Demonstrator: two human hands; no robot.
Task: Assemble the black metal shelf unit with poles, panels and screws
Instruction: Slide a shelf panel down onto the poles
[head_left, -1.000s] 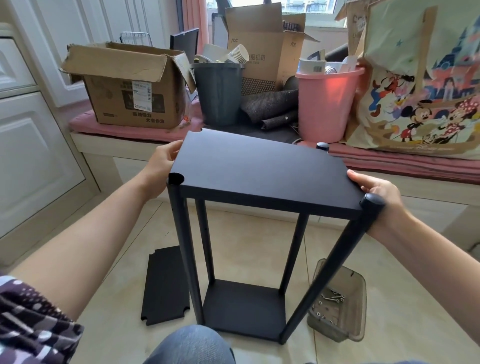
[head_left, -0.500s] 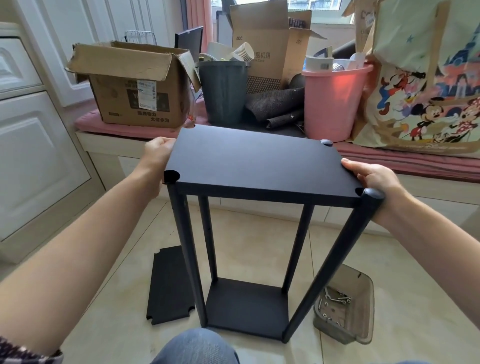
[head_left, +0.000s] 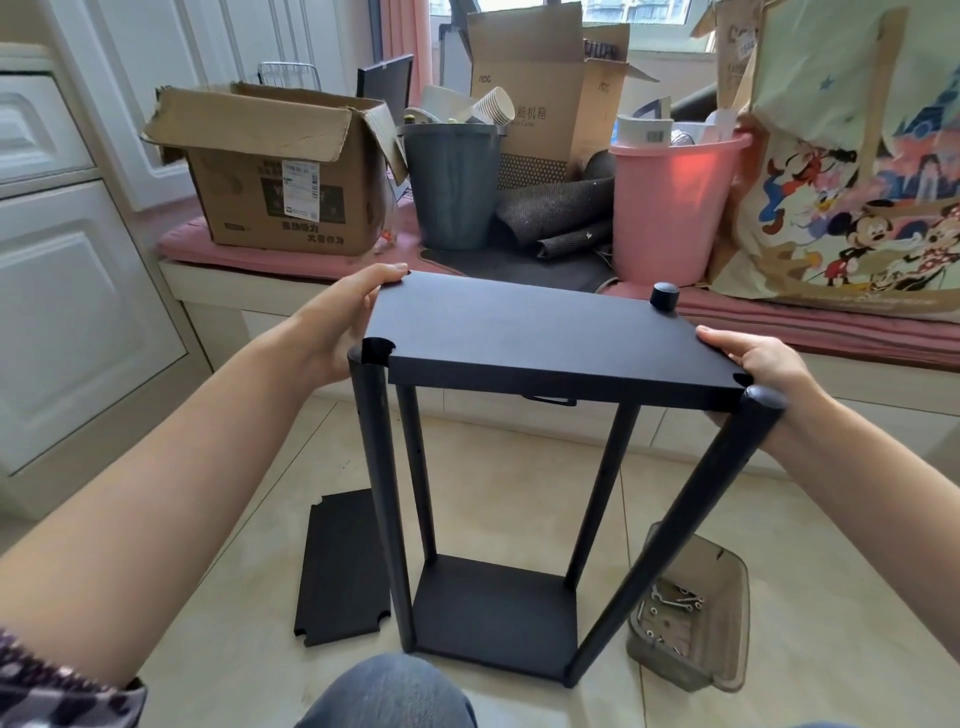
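Observation:
A black shelf unit stands on the floor on its bottom panel (head_left: 493, 616), with several black poles rising from it. The top panel (head_left: 540, 340) lies between the pole tops. My left hand (head_left: 345, 317) grips its left edge, thumb on the far left corner. My right hand (head_left: 763, 366) grips its right edge by the near right pole (head_left: 680, 530). The near left pole (head_left: 382, 493) stands slightly outside the panel's corner notch. The far right pole top (head_left: 664, 296) sticks up above the panel. A spare black panel (head_left: 343, 566) lies flat on the floor to the left.
A clear plastic tub (head_left: 691, 618) with screws sits on the floor right of the unit. Behind, a bench with a pink cushion carries a cardboard box (head_left: 280, 187), a grey bin (head_left: 452, 187), a pink bucket (head_left: 672, 208) and a cartoon bag (head_left: 857, 171). White cabinets (head_left: 62, 291) stand left.
The top panel has shifted and tilted: its near left corner has come away from the pole, and the far right pole top now shows higher above it. My left thumb moved onto the corner.

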